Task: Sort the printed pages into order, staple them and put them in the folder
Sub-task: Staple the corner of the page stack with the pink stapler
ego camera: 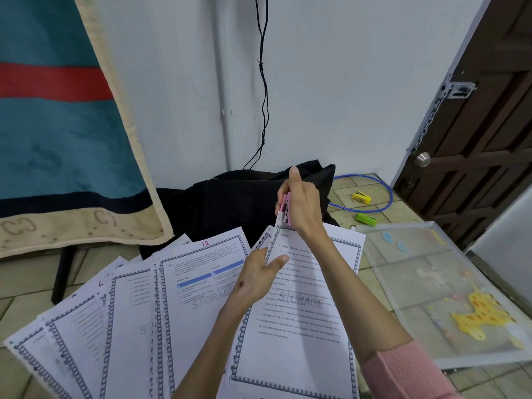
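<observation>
My right hand [302, 207] grips pink stapler [285, 210] on page stack [296, 309] corner; left hand [256, 279] pinches its edge. Clear folder [426, 272] lies right, contents unclear.

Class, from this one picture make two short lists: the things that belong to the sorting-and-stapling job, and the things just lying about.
Belongs to the job:
held pages
pink stapler in the right hand
left hand
loose pages
clear folder

Just lying about:
green stapler
yellow stapler
black bag
blue cable
</observation>
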The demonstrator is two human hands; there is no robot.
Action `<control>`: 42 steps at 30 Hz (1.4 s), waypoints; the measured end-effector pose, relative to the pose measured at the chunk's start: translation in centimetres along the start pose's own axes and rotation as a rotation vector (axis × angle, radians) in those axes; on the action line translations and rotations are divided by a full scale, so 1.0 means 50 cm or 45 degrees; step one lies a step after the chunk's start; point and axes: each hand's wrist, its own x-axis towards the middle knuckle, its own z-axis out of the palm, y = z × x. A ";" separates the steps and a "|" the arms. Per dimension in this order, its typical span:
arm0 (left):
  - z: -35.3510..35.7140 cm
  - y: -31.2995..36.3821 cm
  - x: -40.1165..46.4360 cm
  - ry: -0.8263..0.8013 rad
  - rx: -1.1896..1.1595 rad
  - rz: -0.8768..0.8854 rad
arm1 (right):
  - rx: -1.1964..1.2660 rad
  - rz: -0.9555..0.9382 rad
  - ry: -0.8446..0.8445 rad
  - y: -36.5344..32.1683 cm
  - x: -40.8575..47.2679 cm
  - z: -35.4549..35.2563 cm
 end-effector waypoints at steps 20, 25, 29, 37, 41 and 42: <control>0.023 -0.007 -0.007 0.031 0.034 -0.052 | -0.180 -0.118 0.178 -0.004 -0.023 0.017; 0.027 -0.013 -0.003 0.059 0.048 -0.075 | -0.062 -0.144 0.215 0.005 -0.028 0.022; 0.028 -0.016 -0.005 0.066 0.060 -0.065 | 0.006 -0.158 0.139 0.019 -0.027 0.019; 0.031 -0.017 -0.013 0.063 0.096 -0.034 | -0.239 -0.123 0.004 0.032 -0.018 -0.003; 0.033 -0.013 -0.013 0.050 0.078 -0.029 | -0.097 -0.117 0.091 0.038 -0.026 0.002; 0.033 -0.011 -0.014 0.043 0.077 -0.029 | -0.069 -0.111 0.109 0.039 -0.026 0.003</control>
